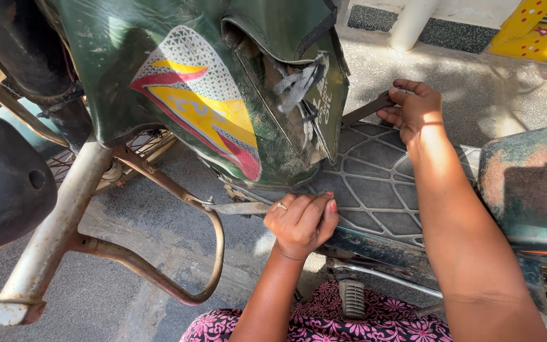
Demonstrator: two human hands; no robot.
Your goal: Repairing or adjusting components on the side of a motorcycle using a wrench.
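My left hand (301, 221) is closed around a flat metal spanner (238, 208) whose head sits on a bolt (209, 202) where the rusty guard bar (178, 190) meets the scooter body. My right hand (414, 109) reaches over the far side of the black rubber floor mat (375, 183) and grips a second dark flat tool (365, 111) that points in behind the green front panel (191, 82). The far tool's tip is hidden behind that panel.
A rusty front fork leg (52, 228) slants down at the left beside a black mudguard (1, 183). The worn seat body (527, 183) rises at the right. A footrest peg (351, 297) sits below the floorboard, above my pink flowered clothing (375, 320). Grey pavement (476, 82) lies beyond.
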